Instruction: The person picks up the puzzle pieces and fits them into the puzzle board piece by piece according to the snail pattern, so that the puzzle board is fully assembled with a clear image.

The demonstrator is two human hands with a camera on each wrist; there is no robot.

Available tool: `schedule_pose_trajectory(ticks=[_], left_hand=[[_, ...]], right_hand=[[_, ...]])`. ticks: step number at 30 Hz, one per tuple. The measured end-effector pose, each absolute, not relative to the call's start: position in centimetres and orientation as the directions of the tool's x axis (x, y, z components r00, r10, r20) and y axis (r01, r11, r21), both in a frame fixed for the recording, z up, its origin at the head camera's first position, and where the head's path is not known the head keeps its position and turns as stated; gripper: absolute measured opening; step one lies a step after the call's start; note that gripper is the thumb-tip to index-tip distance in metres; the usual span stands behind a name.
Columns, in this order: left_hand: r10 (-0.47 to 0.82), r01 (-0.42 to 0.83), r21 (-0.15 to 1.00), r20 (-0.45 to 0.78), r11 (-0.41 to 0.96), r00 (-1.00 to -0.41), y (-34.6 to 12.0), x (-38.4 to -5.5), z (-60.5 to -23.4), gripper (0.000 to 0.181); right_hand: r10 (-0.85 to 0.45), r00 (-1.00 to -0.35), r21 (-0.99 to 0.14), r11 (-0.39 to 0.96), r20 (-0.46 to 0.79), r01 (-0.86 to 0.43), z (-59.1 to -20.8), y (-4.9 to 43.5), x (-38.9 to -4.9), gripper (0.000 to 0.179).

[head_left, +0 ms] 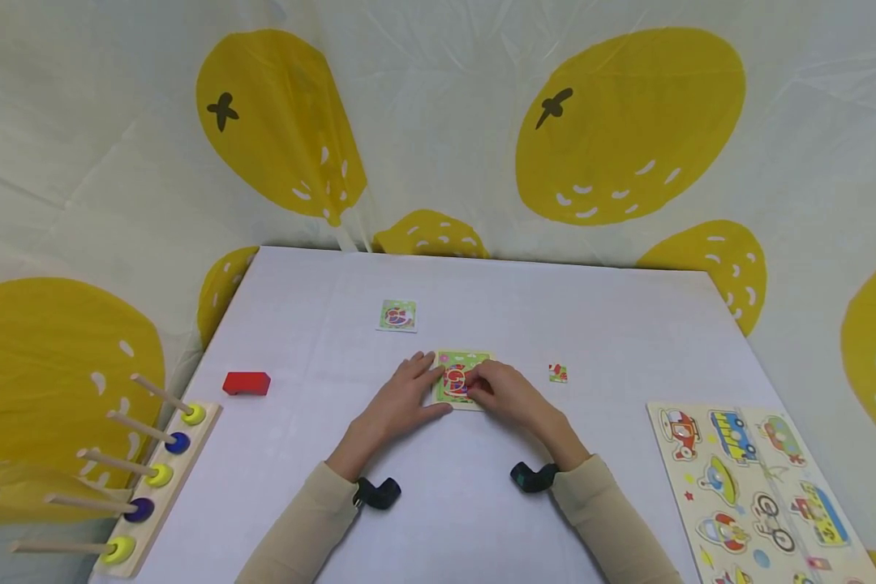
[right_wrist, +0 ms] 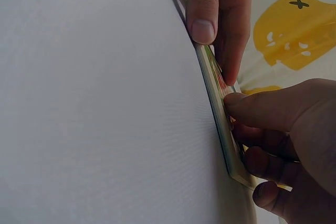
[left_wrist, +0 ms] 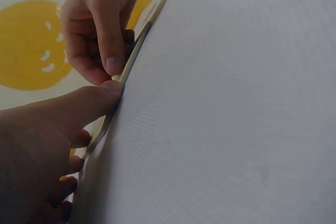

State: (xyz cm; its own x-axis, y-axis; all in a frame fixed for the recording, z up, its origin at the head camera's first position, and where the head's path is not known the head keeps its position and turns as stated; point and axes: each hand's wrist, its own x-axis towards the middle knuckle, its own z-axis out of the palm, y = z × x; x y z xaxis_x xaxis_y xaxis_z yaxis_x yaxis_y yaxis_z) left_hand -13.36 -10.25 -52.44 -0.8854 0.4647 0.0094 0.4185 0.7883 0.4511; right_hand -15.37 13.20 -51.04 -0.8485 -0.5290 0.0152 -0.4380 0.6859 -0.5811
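Note:
A small wooden picture puzzle (head_left: 445, 397) with a green border and a red-and-purple picture lies at the middle of the table. My left hand (head_left: 403, 396) rests at its left side, fingers extended toward the far corner and thumb against the near edge. Over the right part of the puzzle, my right hand (head_left: 509, 393) pinches a puzzle piece between thumb and bent fingers, mostly hidden by them. In the right wrist view, the right thumb (right_wrist: 262, 109) is right at the puzzle's face. A loose red-and-green puzzle piece (head_left: 558, 373) lies to the right of this hand.
Beyond the puzzle lies a small picture card (head_left: 397, 316). A red block (head_left: 246, 384) sits at the left, near a wooden peg stand (head_left: 168, 478) with yellow and blue rings. At the right edge lies a large vehicle puzzle board (head_left: 755, 487).

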Motion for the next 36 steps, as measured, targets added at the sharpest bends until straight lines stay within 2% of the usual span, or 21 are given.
schedule_pose_trajectory(ticks=[13,20,36], left_hand=[[0.467,0.426,0.472,0.035,0.772,-0.884,-10.2,-13.3,-52.7,0.070],[0.463,0.415,0.465,0.011,0.782,-0.886,-10.3,-13.2,-52.8,0.072],[0.457,0.400,0.454,-0.017,0.796,-0.889,-10.2,-13.4,-52.6,0.074]], right_hand=[[-0.524,-0.851,-0.551,0.702,0.028,-0.451,-51.0,13.0,-15.2,0.007],[-0.519,-0.854,-0.560,0.699,0.029,-0.444,-51.0,13.1,-15.2,0.010],[-0.400,-0.916,-0.579,0.740,0.030,-0.342,-49.5,16.6,-16.6,0.019]])
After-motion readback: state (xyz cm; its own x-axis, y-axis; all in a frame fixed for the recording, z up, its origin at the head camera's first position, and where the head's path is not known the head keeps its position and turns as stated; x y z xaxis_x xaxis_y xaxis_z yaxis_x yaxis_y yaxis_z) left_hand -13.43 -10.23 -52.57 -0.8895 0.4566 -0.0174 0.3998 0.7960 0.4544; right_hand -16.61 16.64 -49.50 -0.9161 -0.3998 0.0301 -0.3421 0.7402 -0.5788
